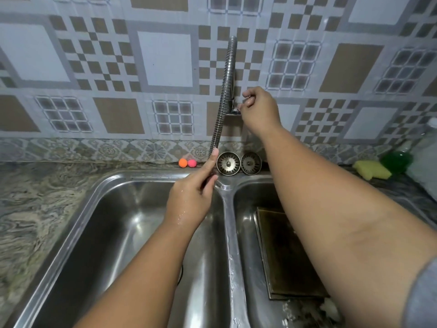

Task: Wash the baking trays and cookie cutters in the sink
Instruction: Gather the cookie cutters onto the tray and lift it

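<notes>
A double steel sink (225, 204) fills the lower view. My left hand (191, 197), wet with droplets, grips the lower end of the flexible metal faucet hose (228, 79) above the divider. My right hand (260, 107) is curled round the tap handle at the wall, which it mostly hides. A dark baking tray (290, 254) lies flat in the right basin, partly under my right forearm. Whitish things sit in front of it at the bottom edge. No cookie cutters are plainly visible.
Two round metal sink strainers (228, 163) lean against the back ledge, with an orange ball (182, 162) and a pink ball (192, 163) to their left. A yellow sponge (371, 170) and a green bottle (397, 162) sit at the right. Marbled counter (40, 202) lies left.
</notes>
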